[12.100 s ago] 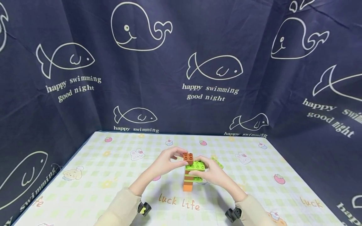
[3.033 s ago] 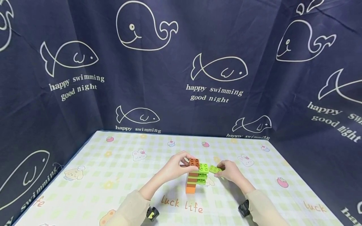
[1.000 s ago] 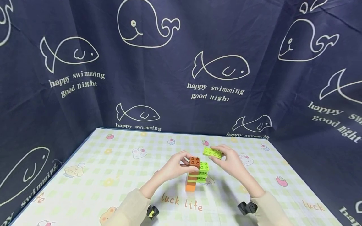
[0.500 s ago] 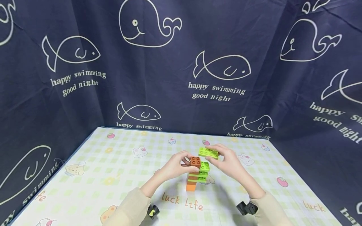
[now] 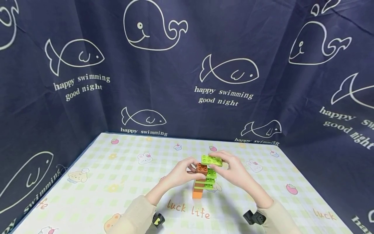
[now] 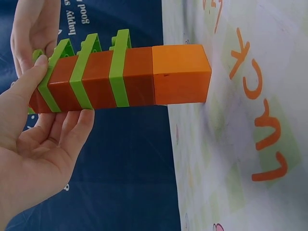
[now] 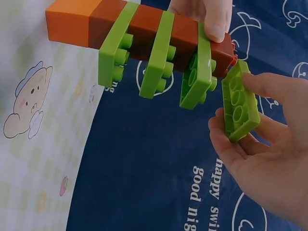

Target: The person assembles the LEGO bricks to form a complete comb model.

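Observation:
A tower of building bricks stands upright on the table, an orange brick at its foot. Above that, reddish-brown bricks alternate with three green plates that jut out to the right. My left hand grips the tower near its top, with thumb and fingers on opposite sides. The topmost brown brick shows its studs. Between thumb and fingers my right hand pinches another green plate, studs up. In the right wrist view this plate is tilted, one end close to the top brick's studs.
The table carries a pale checked cloth with printed cartoons and lettering. A dark blue curtain with white fish and whale drawings hangs behind and at both sides. Each wrist wears a black camera, such as the left one.
Since 12 seconds ago, the tower gained a brown brick on top. My right hand picked up the loose green plate from the table, raised it, and moved it left over the tower. The left hand keeps its grip.

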The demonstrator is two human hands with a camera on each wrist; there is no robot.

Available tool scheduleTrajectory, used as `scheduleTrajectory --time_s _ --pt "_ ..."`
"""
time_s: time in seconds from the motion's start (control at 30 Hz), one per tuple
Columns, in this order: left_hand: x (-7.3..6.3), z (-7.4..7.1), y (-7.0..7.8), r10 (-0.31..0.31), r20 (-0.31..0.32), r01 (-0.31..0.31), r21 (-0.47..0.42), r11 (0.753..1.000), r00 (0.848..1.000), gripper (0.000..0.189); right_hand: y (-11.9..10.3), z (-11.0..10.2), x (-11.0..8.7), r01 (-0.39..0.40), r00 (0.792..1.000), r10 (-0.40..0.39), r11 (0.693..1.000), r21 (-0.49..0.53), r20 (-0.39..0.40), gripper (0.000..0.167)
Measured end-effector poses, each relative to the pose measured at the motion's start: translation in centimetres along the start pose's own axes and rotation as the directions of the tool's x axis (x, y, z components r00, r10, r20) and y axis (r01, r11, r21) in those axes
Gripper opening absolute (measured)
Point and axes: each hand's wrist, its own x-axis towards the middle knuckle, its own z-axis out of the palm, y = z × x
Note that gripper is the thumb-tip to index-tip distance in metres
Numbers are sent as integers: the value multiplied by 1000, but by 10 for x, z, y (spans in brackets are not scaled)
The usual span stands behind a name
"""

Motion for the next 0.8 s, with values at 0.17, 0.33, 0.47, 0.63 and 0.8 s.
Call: scheduleTrajectory --time_s 0.17,0.33,0.47,0.63,0.8 --pt "0 1 -2 -7 1 7 17 1000 1000 26 -1 2 -1 30 999 -30 999 17 15 35" --pt "-1 1 -2 -9 3 9 25 1000 1000 26 -1 4 -2 53 998 -54 998 36 27 35" --pt "-1 1 -2 -7 5 7 22 1000 1000 27 0 5 -3 61 997 -63 997 50 39 35" --pt "-1 2 -2 -10 1 10 32 999 1000 29 0 7 -4 68 996 -71 996 57 50 34" --pt "-2 2 -3 -7 3 7 40 999 1000 29 0 8 -4 67 996 -70 996 59 55 34"
